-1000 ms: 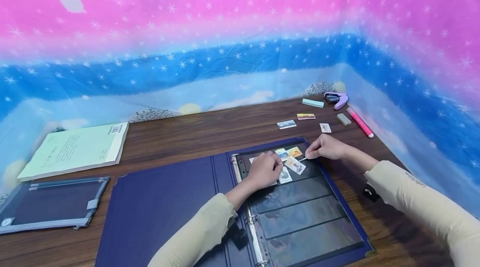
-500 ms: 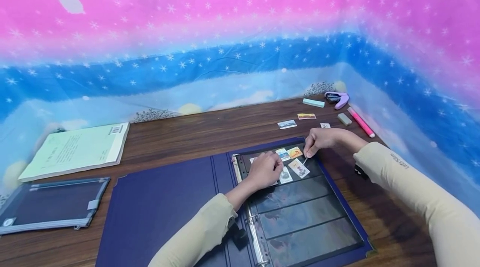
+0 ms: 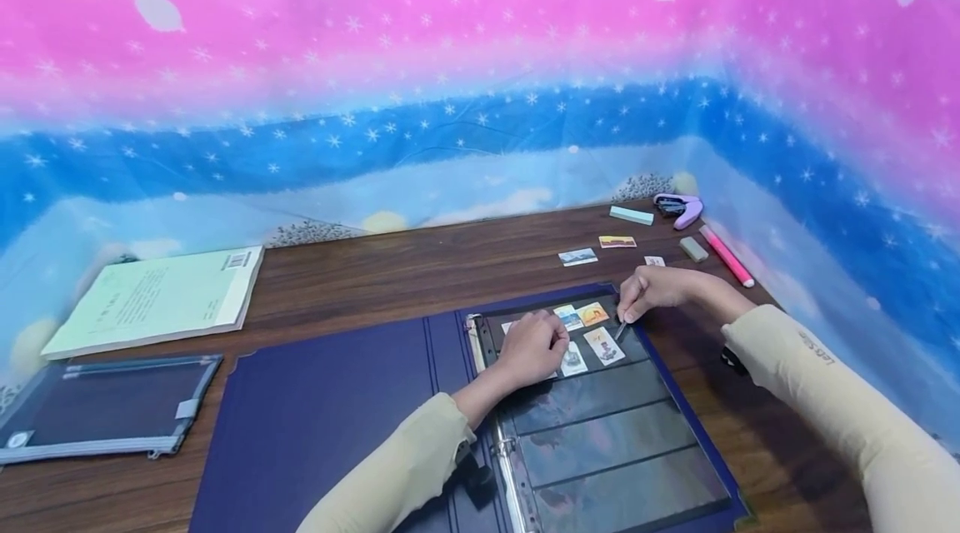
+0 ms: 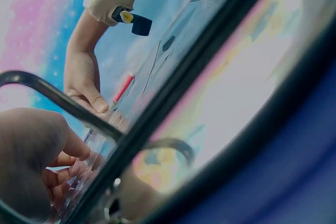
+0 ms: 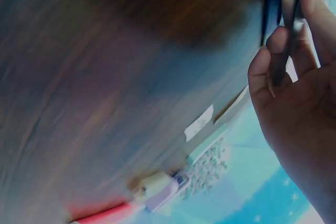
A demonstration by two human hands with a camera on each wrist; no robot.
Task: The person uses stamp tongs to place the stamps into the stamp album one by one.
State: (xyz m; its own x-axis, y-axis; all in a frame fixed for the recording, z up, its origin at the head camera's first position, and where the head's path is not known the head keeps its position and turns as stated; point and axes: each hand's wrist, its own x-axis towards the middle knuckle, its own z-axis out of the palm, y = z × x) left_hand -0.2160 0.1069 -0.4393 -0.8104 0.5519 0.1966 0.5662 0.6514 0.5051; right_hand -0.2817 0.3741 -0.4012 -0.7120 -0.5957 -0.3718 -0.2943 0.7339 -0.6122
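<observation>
A dark-paged stamp album (image 3: 592,425) lies open, its top pocket row showing several stamps. My left hand (image 3: 527,347) rests over that row, covering part of it; its thumb and fingertips pinch the clear pocket film (image 4: 96,157) in the left wrist view. My right hand (image 3: 654,291) grips slim metal tweezers (image 5: 290,45), pointed down at the page's upper right. Right beside their tips lies a tilted white stamp (image 3: 604,346). Above it sit an orange stamp (image 3: 592,315) and a blue stamp (image 3: 568,316); a grey-white stamp (image 3: 573,359) is next to my left fingers.
Behind the album lie loose stamps, including a grey-blue stamp (image 3: 577,256) and a yellow-red stamp (image 3: 617,241). An eraser (image 3: 693,249), pink marker (image 3: 727,256), purple stapler (image 3: 679,210) and mint strip (image 3: 632,216) stand back right. A green book (image 3: 150,300) and zip pouch (image 3: 112,408) lie left.
The white stamp has turned and shifted slightly right and down, apart from its neighbours. My right hand has come over the album's edge, its tweezers now pointing more steeply down. The left hand stays in place.
</observation>
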